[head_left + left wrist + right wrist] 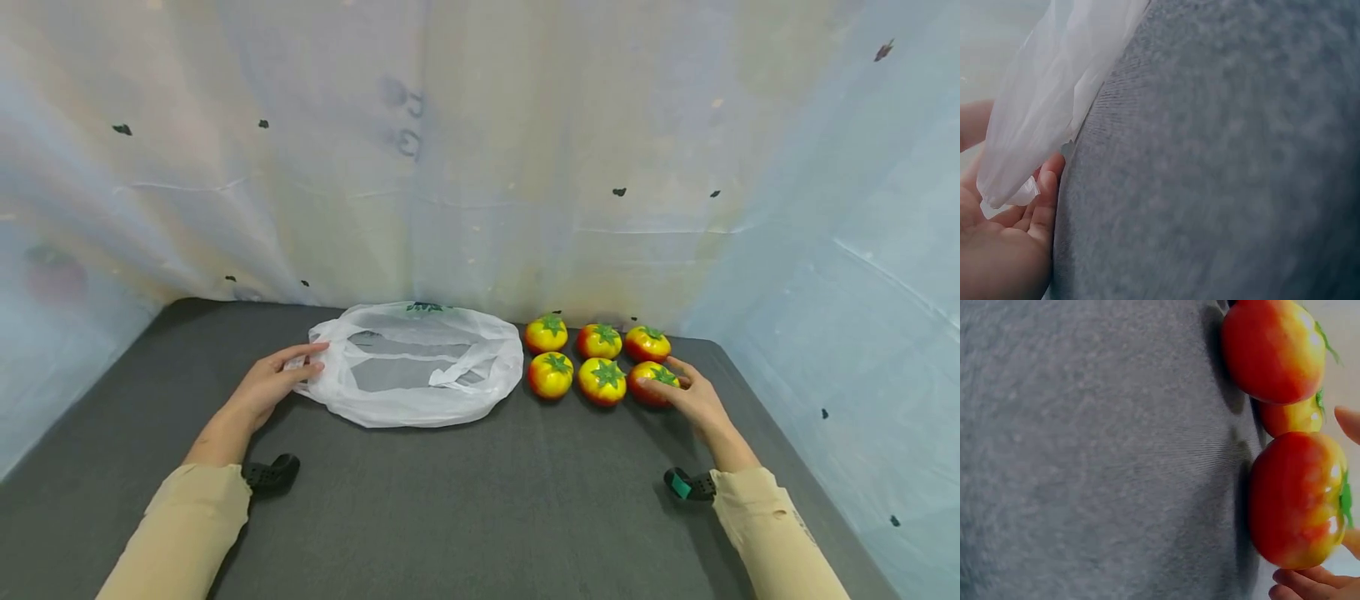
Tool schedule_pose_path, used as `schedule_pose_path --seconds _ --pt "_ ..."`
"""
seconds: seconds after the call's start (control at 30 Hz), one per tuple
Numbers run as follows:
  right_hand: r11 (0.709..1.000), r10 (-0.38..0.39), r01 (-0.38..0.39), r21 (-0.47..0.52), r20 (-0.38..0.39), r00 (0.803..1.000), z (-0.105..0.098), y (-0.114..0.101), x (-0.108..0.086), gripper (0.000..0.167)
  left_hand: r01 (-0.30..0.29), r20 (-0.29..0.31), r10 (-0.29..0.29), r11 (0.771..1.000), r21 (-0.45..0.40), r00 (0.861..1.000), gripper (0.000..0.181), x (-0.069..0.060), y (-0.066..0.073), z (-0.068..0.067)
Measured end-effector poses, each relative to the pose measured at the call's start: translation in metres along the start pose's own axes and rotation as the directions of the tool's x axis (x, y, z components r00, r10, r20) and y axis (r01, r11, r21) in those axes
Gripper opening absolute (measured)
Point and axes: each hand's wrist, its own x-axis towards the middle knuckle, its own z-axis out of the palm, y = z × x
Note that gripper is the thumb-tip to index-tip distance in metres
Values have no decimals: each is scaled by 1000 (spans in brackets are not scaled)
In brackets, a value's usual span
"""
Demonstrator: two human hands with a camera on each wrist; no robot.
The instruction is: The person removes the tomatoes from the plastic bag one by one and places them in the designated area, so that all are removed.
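A white plastic bag (427, 414) lies on the dark table, its mouth spread wide. My left hand (273, 382) holds the bag's left edge, thumb and fingers on either side of the rim; in the left wrist view, a fold of white plastic (1041, 106) hangs between them. Red-and-yellow tomatoes with green star-shaped tops stand in two rows right of the bag. Around the front right tomato (647, 385) my right hand (693, 396) has its fingers spread. In the right wrist view the thumb (1349, 424) stands apart from that tomato (1294, 503), with fingertips by its far side.
In the front row are a left tomato (550, 377) and a middle tomato (600, 383); several others stand behind. The grey table (465, 508) meets a hanging pale sheet (480, 183) at its back edge. Another sheet (847, 317) hangs along the right side.
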Motion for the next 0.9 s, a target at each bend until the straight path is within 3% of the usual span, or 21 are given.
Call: schedule_pose_path --seconds 0.2,0.37,0.47,0.63,0.77,0.9 --pt "1000 -17 17 -13 -26 1000 -1 -9 -1 99 -18 -33 21 996 83 999 66 -7 6 -2" --pt "998 -57 55 -21 -130 990 1 -22 -2 96 -93 -88 110 980 174 990 67 -13 14 -6" --pt "995 -95 97 2 -199 975 2 -31 -5 91 -144 -110 183 946 289 977 65 -15 19 -5" --pt "979 -195 205 10 -263 945 6 -44 -10 79 -195 -161 302 859 474 939 61 -18 22 -2" --pt "951 -298 309 -14 -313 902 12 -54 -12 66 -232 -175 365 827 512 915 58 -21 27 1" --pt "923 -370 383 -30 -339 865 22 -62 -14 55 -282 -159 435 780 558 887 56 -24 31 4"
